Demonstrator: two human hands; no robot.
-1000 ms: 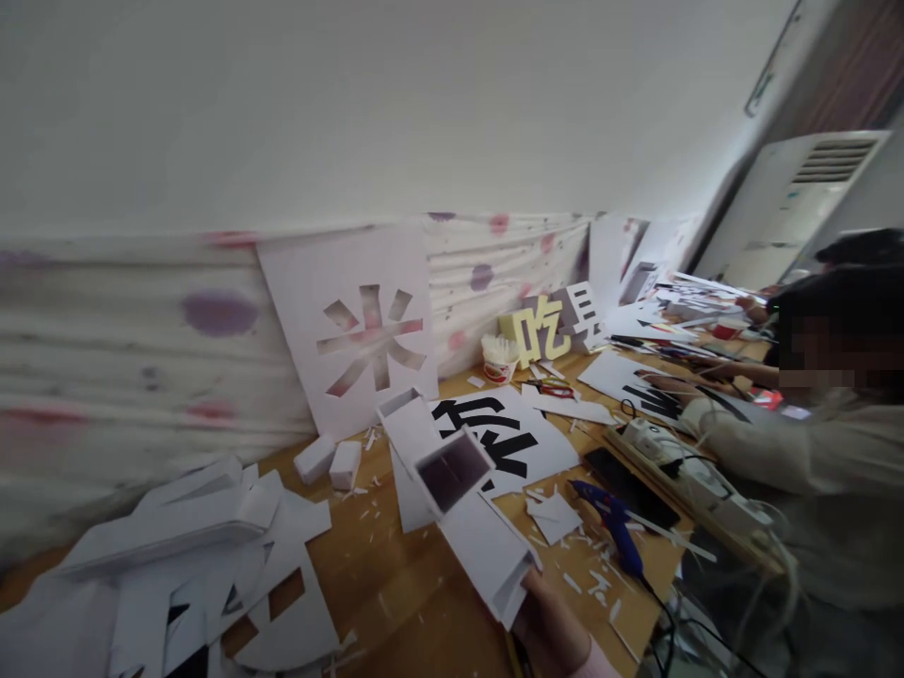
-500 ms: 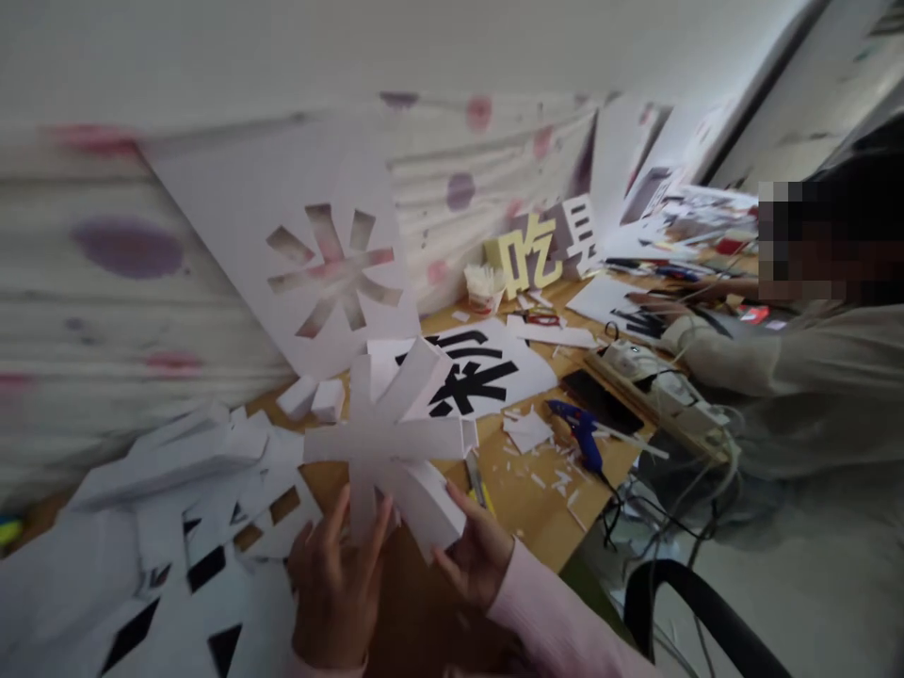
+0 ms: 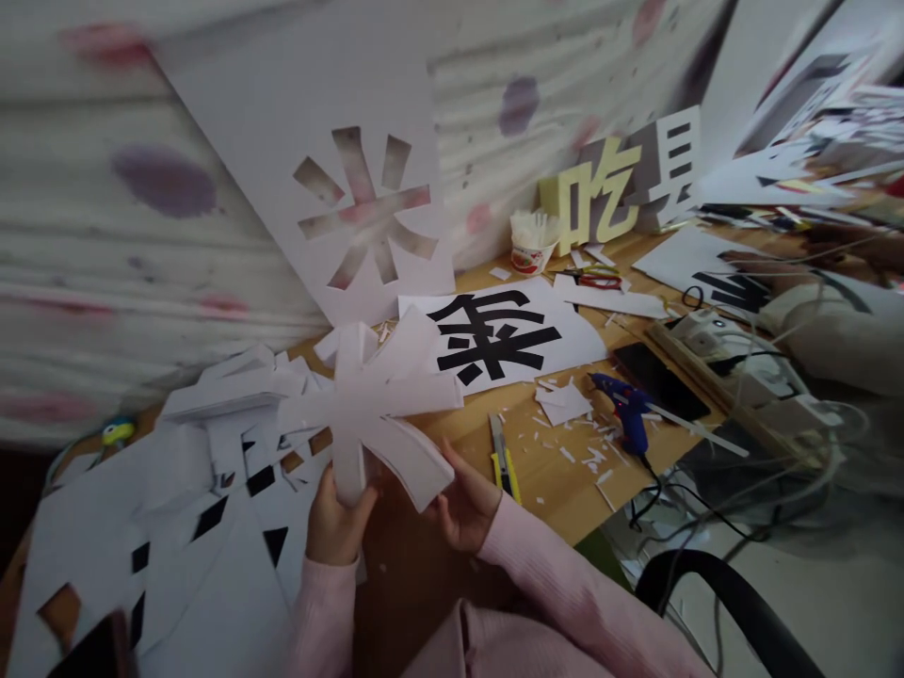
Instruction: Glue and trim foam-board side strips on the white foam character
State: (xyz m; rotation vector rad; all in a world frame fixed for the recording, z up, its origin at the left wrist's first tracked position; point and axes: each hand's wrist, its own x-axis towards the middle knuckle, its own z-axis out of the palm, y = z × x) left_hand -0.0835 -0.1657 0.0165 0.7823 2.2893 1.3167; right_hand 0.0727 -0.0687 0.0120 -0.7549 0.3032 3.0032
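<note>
In front of me I hold up a white three-dimensional foam-board character point(image 3: 388, 395) with thick sides. My left hand point(image 3: 337, 520) is closed around the bottom end of its upright stroke, thumb in front. My right hand point(image 3: 467, 501) grips the tip of the curved lower-right stroke; some of its fingers are hidden behind the piece. Behind it lies a paper sheet point(image 3: 586, 334) printed with a black character point(image 3: 494, 330). A yellow utility knife point(image 3: 504, 461) rests on the table to the right of the piece.
A blue glue gun point(image 3: 625, 410), a black phone-like slab point(image 3: 660, 381) and a power strip point(image 3: 734, 348) lie to the right. White cut-out sheets point(image 3: 190, 537) pile up at left. A sheet with a cut-out point(image 3: 395, 94) leans behind. A co-worker's hand point(image 3: 769, 268) is at far right.
My view has tilted down and turned. My left hand, earlier with fingers spread against the character's front, now wraps round the bottom of its stem. The piece has tilted slightly.
</note>
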